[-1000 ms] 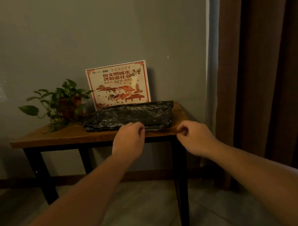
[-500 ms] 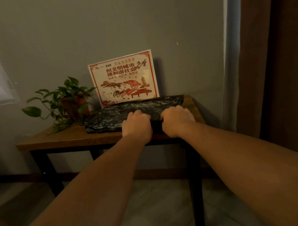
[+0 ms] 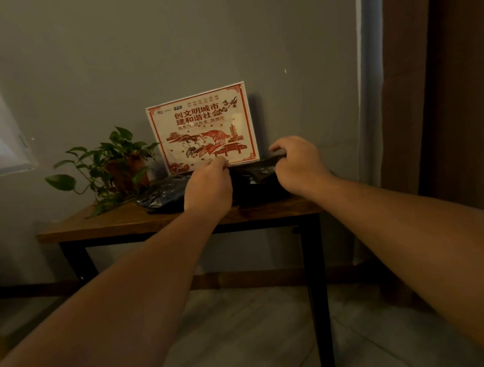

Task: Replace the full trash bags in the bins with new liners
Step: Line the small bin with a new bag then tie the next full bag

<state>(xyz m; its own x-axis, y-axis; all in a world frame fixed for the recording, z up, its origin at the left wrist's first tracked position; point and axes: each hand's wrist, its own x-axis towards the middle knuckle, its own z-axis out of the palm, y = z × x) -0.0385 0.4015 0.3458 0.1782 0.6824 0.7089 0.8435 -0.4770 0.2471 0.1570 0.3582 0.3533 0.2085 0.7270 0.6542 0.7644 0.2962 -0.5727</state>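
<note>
Hands gripped the folded black plastic trash liner (image 3: 163, 193), which lay flat on the small wooden table with black legs (image 3: 112, 223), pushed towards the wall. The left hand (image 3: 207, 186) had its fingers curled over the middle of the liner's far edge and pinched the plastic there. The right hand (image 3: 298, 167) was curled round the liner's right end, where a fold of plastic rose off the table between thumb and fingers. Just behind the liner, a red and white printed sign (image 3: 202, 129) leaned against the grey wall. A leafy green plant in a brown pot (image 3: 118, 166) stood at the liner's left end, and a brown curtain (image 3: 453, 91) hung to the right of the table.
</note>
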